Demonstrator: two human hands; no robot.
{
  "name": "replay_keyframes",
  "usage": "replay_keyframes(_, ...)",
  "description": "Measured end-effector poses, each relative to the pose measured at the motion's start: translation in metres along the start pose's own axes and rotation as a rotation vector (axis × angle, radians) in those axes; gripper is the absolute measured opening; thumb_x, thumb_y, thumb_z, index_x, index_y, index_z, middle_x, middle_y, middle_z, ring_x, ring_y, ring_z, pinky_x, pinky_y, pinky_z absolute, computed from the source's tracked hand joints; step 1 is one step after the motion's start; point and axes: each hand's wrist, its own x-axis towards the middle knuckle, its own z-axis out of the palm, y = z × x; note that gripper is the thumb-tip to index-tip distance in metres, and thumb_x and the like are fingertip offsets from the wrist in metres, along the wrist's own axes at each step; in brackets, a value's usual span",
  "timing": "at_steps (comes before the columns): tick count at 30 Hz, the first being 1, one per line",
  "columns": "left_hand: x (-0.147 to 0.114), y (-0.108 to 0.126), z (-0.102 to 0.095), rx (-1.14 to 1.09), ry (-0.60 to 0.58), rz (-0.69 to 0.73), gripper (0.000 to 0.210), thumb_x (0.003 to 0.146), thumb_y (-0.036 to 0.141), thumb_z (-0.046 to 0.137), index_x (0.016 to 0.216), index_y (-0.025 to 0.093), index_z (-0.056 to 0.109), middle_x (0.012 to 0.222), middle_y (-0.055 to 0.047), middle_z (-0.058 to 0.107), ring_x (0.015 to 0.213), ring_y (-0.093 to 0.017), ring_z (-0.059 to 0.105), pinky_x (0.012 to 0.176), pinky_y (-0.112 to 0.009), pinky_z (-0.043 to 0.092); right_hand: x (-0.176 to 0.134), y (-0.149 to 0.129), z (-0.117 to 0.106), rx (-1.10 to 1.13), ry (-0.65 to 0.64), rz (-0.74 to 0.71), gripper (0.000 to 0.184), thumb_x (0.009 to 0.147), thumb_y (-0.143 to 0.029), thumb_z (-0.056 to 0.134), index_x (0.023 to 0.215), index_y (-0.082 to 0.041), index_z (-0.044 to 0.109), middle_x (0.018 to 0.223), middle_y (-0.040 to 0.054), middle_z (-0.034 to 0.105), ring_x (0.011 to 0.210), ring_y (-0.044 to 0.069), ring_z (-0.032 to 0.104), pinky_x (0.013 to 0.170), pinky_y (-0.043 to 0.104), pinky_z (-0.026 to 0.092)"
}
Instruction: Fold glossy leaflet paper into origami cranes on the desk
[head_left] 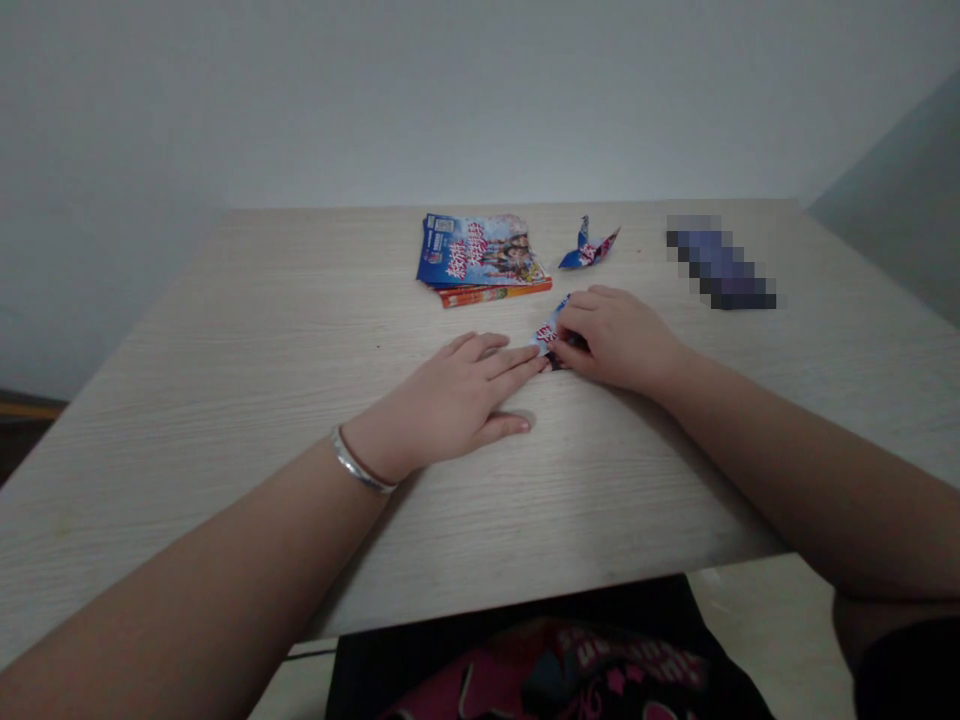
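Note:
A small folded piece of printed paper (546,333), blue with red and white lettering, lies on the table between my hands. My left hand (472,388) rests flat with its fingers stretched out, two fingertips pressing the paper's near left edge. Over the paper's right side, the thumb and fingers of my right hand (611,335) are bent together and pinch it, covering part of it. Just beyond stands a folded paper crane (589,250) in similar blue and red print, touched by neither hand.
A stack of printed leaflets (480,252), blue on top and orange below, lies at the back, left of the crane. A pixelated dark object (721,265) lies at the back right. The pale wood-grain table (225,370) meets a wall behind.

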Motion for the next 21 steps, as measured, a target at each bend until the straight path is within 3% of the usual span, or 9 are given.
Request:
replay_keyframes(7, -0.003, -0.002, -0.011, -0.003, -0.109, -0.028, 0.07, 0.105, 0.06, 0.036, 0.159, 0.015, 0.038, 0.164, -0.012, 0.043, 0.149, -0.031, 0.041, 0.123, -0.045, 0.032, 0.005, 0.017, 0.013, 0.203, -0.041, 0.059, 0.025, 0.095, -0.038, 0.058, 0.08, -0.02, 0.066, 0.088, 0.008, 0.07, 0.088, 0.024, 0.059, 0.085, 0.036, 0.039)
replay_keyframes(21, -0.005, 0.0, -0.007, 0.031, -0.074, -0.022, 0.074, 0.103, 0.063, 0.039, 0.156, 0.012, 0.042, 0.162, -0.016, 0.044, 0.147, -0.035, 0.043, 0.122, -0.049, 0.034, 0.006, 0.014, 0.011, 0.19, -0.048, 0.054, 0.021, 0.093, -0.035, 0.061, 0.081, -0.019, 0.067, 0.086, 0.0079, 0.069, 0.089, 0.024, 0.06, 0.084, 0.036, 0.039)
